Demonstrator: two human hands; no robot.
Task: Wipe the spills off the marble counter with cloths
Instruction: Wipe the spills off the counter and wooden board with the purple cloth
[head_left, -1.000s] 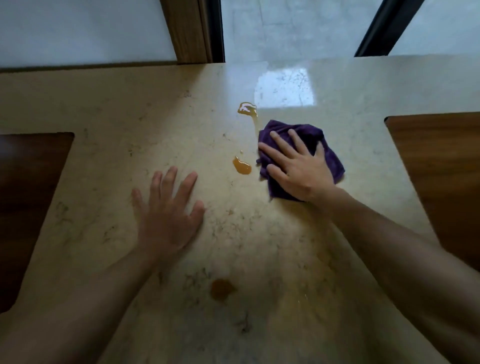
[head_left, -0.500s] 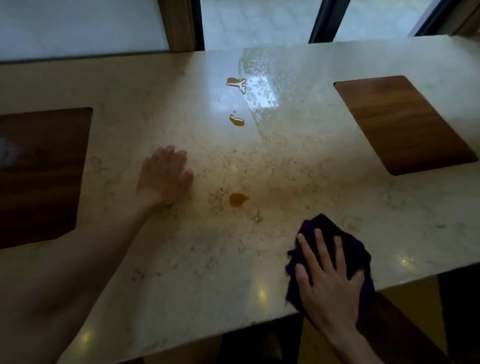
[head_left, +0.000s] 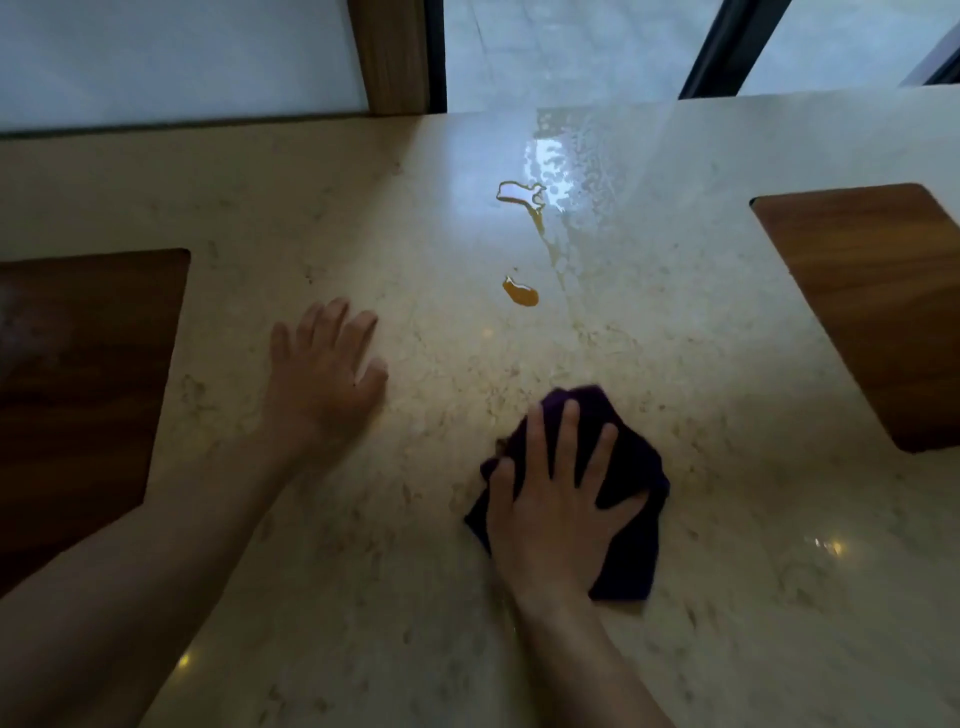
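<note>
A crumpled dark purple cloth lies on the beige marble counter, near the middle. My right hand presses flat on it with fingers spread. An amber spill drop sits farther back, apart from the cloth. Behind it, a larger puddle glints in the window's reflection, with a thin wet streak running down from it. My left hand rests flat on the bare marble to the left, fingers apart, holding nothing.
Dark wooden inset panels lie in the counter at the left and at the right. A wooden post and window glass with dark frames stand behind the counter's far edge.
My right hand slid the cloth from the far spills to the near edge, then forward over the spot where the nearest amber drop lay; that drop no longer shows. The left hand stayed planted.
</note>
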